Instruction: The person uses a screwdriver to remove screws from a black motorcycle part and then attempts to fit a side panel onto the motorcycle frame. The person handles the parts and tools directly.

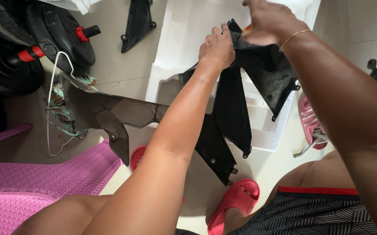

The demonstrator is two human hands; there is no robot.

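My left hand [216, 48] grips the top of a long black plastic fairing panel [230, 113] that hangs down over a white moulded panel [184, 39] on the floor. My right hand [269, 21] is just above and to the right, fingers closed near the black panel's upper edge; a small orange thing shows at its fingertips, too hidden to name. A thin gold bracelet circles my right wrist. My left forearm crosses over a second dark grey panel [106, 113].
A black tyre and wheel parts with red caps [27, 52] sit at the top left. Another small black panel [138, 19] lies at the top. Pink plastic furniture [36, 182], red slippers [236, 200] and a wire hanger [51, 100] surround me.
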